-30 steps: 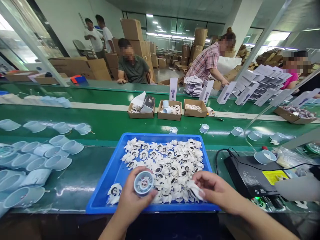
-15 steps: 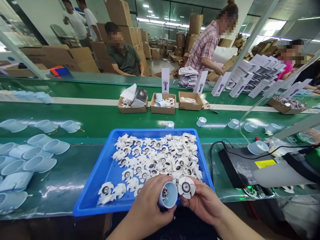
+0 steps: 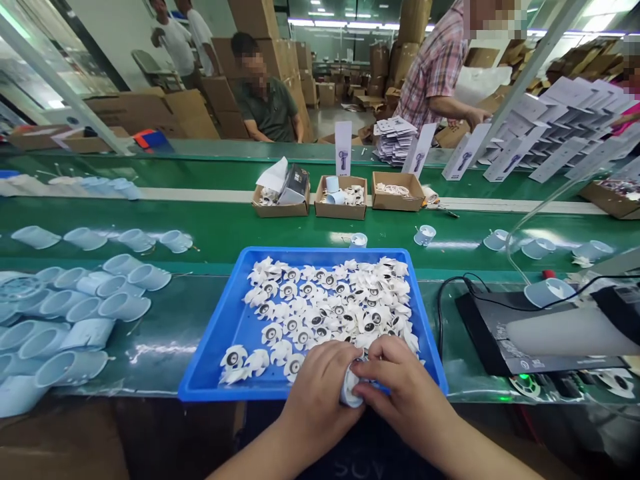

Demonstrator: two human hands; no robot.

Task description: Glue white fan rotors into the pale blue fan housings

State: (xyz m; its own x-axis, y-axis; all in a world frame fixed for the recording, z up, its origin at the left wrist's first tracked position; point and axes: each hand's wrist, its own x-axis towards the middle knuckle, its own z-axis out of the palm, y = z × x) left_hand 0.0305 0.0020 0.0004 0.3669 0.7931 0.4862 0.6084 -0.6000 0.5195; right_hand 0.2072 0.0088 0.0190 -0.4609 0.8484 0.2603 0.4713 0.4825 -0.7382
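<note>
My left hand is wrapped round a light blue cylindrical fan housing, held over the near edge of a blue tray. With fingers pinched at the housing's mouth, my right hand grips a white fan impeller. The impeller sits at or inside the opening; my fingers hide how deep it is. Beyond my hands, the tray holds a heap of loose white impellers, many showing dark round hubs.
Many light blue housings lie on the left. More housings stand along the green conveyor, behind which are small cardboard boxes. A dark device with cables stands right. Co-workers are across the line; one reaches towards white boxes.
My right hand has brought the impeller left from beside the housing to its mouth. The housing has turned, and both hands are now together. The camera view has shifted left.
</note>
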